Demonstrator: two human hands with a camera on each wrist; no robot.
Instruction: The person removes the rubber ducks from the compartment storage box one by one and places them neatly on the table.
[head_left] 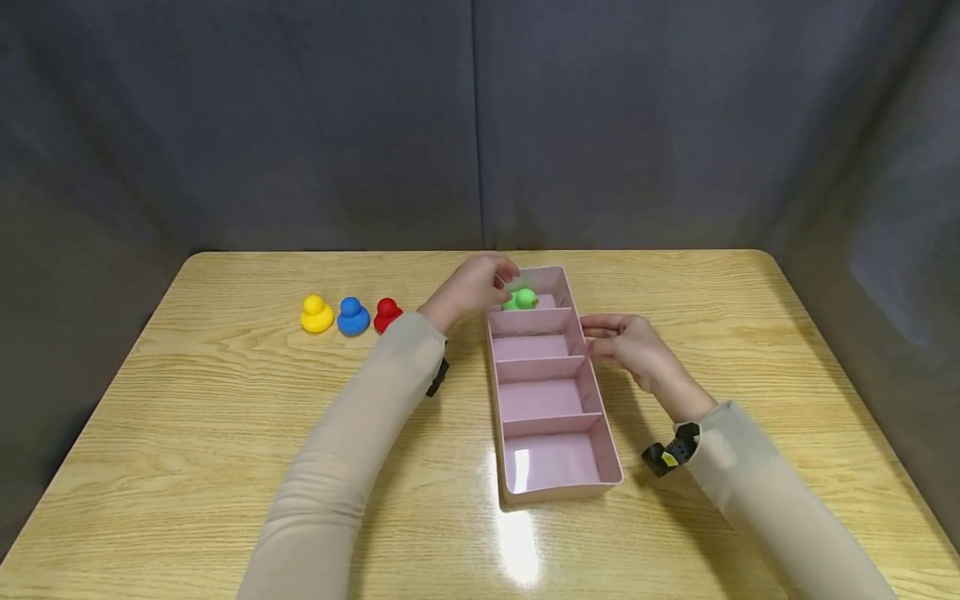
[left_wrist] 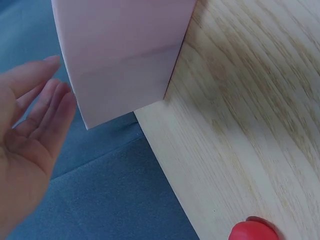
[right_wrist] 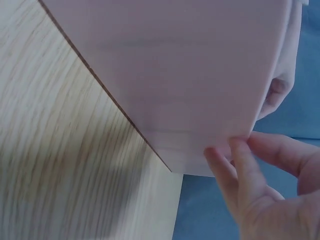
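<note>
"Before you judge its weight, where is the green duck in the head view?"

"Upper centre of the frame, inside the top of 4 compartments in the pink box. The left hand is right beside it, fingers loosely curved; contact I can't tell. The right hand touches the box's right wall, fingers extended. Left of centre, the yellow duck, blue duck and red duck sit on the surface."

"How might it handle?"

"Probably light, slightly soft; I'd take it round the body from above."

"Left wrist view?"

"At left, thumb and fingers stand apart, apparently holding nothing."

"Right wrist?"

"Lower right, fingertips rest near the box's rim. Its walls look thin, smooth and fairly stiff; it may slide, so I'd steady it there."
</note>
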